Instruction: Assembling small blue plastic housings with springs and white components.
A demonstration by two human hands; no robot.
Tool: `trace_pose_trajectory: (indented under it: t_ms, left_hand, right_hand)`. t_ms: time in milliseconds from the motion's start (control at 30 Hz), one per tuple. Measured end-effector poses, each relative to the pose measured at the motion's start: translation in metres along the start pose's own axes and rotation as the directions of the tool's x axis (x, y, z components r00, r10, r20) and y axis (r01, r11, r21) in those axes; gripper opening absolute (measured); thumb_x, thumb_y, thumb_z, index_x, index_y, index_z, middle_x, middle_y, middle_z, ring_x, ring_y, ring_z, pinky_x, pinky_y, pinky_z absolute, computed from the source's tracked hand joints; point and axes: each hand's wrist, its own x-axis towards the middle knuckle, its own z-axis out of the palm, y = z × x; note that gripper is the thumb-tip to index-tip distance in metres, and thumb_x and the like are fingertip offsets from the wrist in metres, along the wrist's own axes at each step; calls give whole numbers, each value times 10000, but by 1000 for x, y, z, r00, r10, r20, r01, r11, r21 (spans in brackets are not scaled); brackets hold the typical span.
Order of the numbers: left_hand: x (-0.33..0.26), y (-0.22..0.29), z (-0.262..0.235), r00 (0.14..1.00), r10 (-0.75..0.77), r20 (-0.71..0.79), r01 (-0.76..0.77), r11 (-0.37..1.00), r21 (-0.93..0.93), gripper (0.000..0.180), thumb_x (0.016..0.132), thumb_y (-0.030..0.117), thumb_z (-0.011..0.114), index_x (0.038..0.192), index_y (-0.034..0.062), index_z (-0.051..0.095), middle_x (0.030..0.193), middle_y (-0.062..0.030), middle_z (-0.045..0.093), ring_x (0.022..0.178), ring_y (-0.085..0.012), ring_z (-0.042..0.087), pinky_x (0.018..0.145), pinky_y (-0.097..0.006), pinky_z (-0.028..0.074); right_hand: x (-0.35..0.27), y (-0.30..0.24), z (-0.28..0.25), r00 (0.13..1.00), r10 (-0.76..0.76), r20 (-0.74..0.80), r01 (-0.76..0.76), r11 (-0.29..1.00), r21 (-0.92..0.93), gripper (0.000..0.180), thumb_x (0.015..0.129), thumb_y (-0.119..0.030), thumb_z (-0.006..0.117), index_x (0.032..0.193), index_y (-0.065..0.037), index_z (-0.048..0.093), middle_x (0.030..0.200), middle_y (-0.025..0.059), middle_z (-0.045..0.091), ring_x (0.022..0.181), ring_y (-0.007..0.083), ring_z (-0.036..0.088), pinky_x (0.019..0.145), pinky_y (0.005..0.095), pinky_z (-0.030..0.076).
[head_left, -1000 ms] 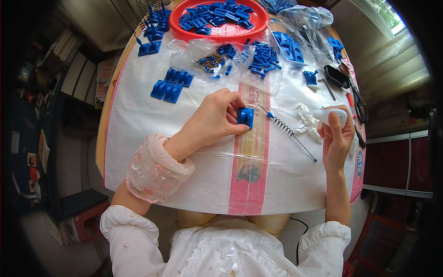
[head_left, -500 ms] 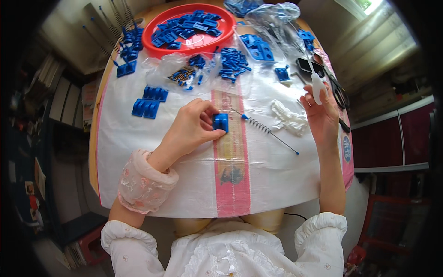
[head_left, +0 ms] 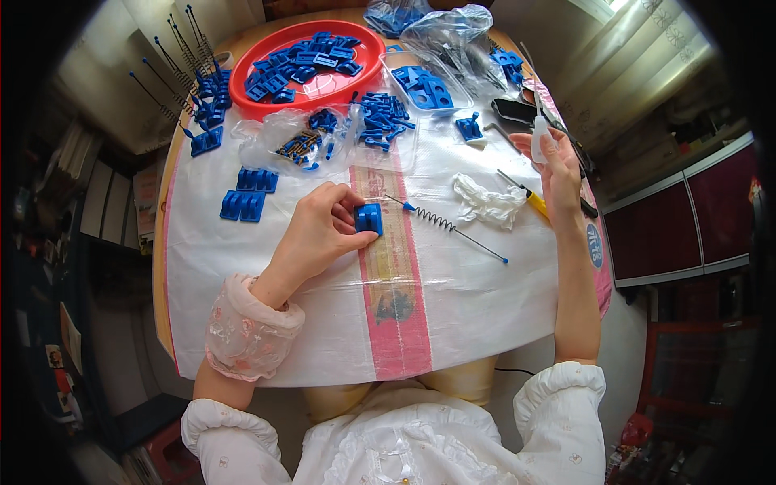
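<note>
White-covered table (head_left: 267, 323), red tray (head_left: 242, 73) far edge

One red tray (head_left: 246, 77); one spring rod (head_left: 453, 230) (coiled); one crumpled white cloth (head_left: 485, 202); two hands.

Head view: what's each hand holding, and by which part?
Left hand: small blue plastic block, fingers pinching its sides, on the table. Right hand: small white bottle, fingers around its body, nozzle up.

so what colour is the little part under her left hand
Blue: the small plastic part pinned to the table by the left hand, clearest in the head view.
</note>
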Motion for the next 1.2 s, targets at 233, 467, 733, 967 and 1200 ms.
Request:
trace_pose_trajectory:
  t_ms: [233,467,733,967,1200]
  left_hand:
    - [1,0,0,1000,9,5,-9,1000,9,362,729,47,879,1035,-15,696,940,-47,650,802,-106,649,724,-229,584]
    - [1,-1,1,1000,2,0,-2,1000,-2,366,725,49,881,1034,-16,696,924,-45,646,799,-103,645,724,-228,586]
    - [1,1,1,1000,-3,0,3,1000,-16,369,726,55,881,1035,-15,693,917,-47,646,798,-102,642,716,-228,584]
    - [1,0,1,1000,1,-2,-1,1000,-7,375,726,60,883,1039,-16,691,909,-49,648,788,-104,644,719,-229,585]
    - [1,1,1,1000,-14,4,14,1000,-7,373,724,59,884,1036,-15,694,924,-51,650,800,-104,647,723,-230,587]
  right_hand:
    - [6,17,-11,999,-48,0,47,989,-137,263,1059,-276,570,1211,-66,528,1186,142,727,1060,160,646,1027,327,431]
    - [8,31,-10,997,-45,-56,34,981,-194,197,1039,-200,606,1151,-50,547,1243,159,711,1006,165,672,1008,321,472]
    - [18,53,-11,976,-211,-44,132,745,-654,302,804,-222,833,1014,-38,719,895,1,673,859,135,529,734,297,407]
    - [20,60,-11,981,-193,12,147,706,-693,274,784,-214,841,979,-37,765,893,23,713,787,139,538,726,305,408]
    - [21,59,-13,984,-177,13,133,684,-717,329,767,-237,860,1018,-47,765,926,31,726,822,146,544,750,312,430]
